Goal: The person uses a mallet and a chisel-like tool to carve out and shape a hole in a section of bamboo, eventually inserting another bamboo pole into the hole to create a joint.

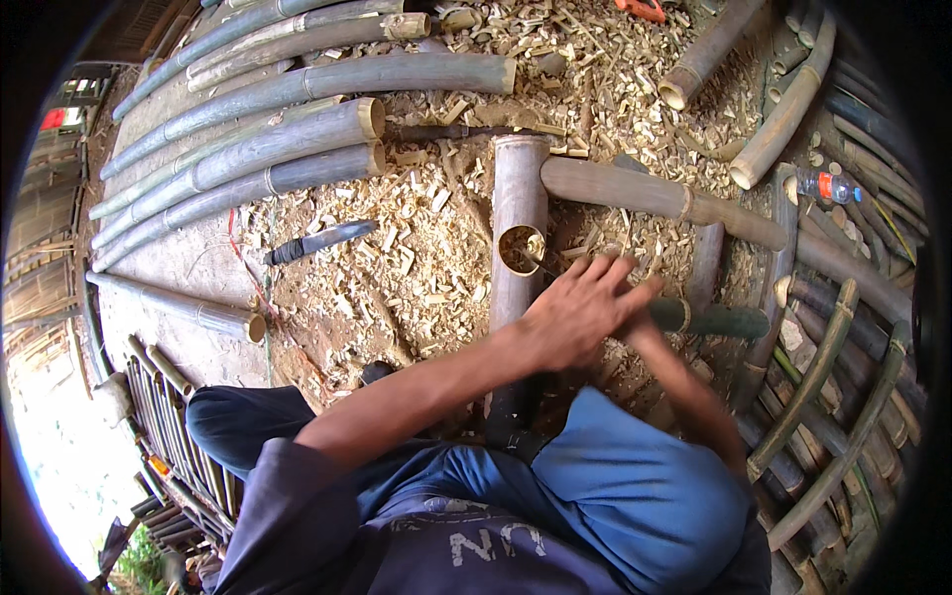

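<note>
A length of bamboo [516, 193] lies lengthwise before me, with a round hole [520, 249] cut in its upper side. Pale shavings show at the hole's right edge. Just right of the hole, my left hand [583, 305] is bent over with its fingers curled and somewhat blurred. Beneath and beside it, my right hand [633, 325] is mostly covered, so its fingers do not show. A thin dark piece seems to run between the hole and my hands, too small to identify. My crossed legs [645, 476] lie on either side of the bamboo's near end.
A knife with a dark wrapped handle [322, 241] lies among wood chips [436, 233] at left. Thick bamboo poles [397, 77] lie at far left. More bamboo [674, 193] crosses at right, near a plastic bottle [829, 186]. An orange-red tool [641, 10] lies at the far edge.
</note>
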`<state>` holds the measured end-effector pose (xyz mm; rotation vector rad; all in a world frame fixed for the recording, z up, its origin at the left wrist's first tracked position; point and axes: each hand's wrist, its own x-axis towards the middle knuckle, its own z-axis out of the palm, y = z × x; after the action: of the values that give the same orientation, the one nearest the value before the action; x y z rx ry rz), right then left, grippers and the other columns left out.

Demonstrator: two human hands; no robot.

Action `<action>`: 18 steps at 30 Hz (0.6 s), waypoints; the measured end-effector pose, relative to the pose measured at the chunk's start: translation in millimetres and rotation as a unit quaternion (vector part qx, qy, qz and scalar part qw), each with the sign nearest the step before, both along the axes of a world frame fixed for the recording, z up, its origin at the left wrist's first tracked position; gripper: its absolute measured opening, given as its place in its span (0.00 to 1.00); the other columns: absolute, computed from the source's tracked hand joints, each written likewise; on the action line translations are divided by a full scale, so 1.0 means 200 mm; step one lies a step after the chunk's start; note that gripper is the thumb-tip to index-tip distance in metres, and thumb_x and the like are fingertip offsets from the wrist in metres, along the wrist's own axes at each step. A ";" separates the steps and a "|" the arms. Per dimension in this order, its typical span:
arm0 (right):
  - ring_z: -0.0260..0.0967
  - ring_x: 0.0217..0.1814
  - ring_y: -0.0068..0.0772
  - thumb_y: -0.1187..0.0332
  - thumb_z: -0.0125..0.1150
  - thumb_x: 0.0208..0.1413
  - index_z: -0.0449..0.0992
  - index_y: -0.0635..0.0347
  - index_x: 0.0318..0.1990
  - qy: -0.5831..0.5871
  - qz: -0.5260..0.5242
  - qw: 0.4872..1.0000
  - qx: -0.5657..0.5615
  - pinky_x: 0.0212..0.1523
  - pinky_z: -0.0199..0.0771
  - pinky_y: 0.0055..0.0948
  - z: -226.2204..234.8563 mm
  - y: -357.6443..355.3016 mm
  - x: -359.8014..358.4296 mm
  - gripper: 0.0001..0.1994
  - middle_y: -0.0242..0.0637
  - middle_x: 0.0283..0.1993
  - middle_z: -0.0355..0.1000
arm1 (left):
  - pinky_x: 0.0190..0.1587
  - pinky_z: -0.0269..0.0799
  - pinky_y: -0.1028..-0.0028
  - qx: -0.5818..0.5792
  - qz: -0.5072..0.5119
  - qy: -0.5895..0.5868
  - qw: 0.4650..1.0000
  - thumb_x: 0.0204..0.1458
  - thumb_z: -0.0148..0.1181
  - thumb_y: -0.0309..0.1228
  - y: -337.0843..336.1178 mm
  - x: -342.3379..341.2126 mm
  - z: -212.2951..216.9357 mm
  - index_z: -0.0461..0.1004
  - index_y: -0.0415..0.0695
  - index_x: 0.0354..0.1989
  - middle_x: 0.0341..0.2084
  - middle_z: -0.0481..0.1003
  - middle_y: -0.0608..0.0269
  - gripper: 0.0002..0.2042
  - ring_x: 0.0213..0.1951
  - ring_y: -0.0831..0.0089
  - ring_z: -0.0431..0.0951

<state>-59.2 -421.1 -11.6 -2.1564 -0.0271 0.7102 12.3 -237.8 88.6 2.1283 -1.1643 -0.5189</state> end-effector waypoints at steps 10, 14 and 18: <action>0.75 0.35 0.42 0.70 0.68 0.49 0.78 0.59 0.26 -0.336 0.314 0.859 -0.226 0.43 0.77 0.41 0.21 0.24 0.85 0.05 0.39 0.29 0.77 | 0.66 0.67 0.49 -0.253 0.457 0.032 0.852 0.44 0.70 0.18 -0.05 0.20 -0.32 0.49 0.39 0.76 0.65 0.57 0.33 0.48 0.64 0.36 0.65; 0.75 0.33 0.44 0.71 0.69 0.46 0.78 0.62 0.28 -0.277 0.407 0.859 -0.141 0.41 0.77 0.43 0.11 0.17 0.90 0.06 0.43 0.28 0.77 | 0.69 0.65 0.48 -0.218 0.467 0.054 0.855 0.44 0.73 0.20 -0.11 0.17 -0.34 0.40 0.38 0.77 0.66 0.53 0.31 0.54 0.66 0.33 0.61; 0.79 0.43 0.55 0.68 0.71 0.45 0.81 0.64 0.41 -0.023 0.398 0.906 -0.141 0.49 0.81 0.48 0.21 0.06 0.80 0.15 0.53 0.39 0.80 | 0.67 0.65 0.44 -0.116 0.415 0.213 0.877 0.40 0.69 0.15 -0.17 0.06 -0.25 0.36 0.47 0.79 0.69 0.46 0.23 0.58 0.65 0.23 0.60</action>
<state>101.4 -408.4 30.6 -2.4207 -0.9266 1.1702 23.8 -271.4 39.6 1.9267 -0.0156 -0.3789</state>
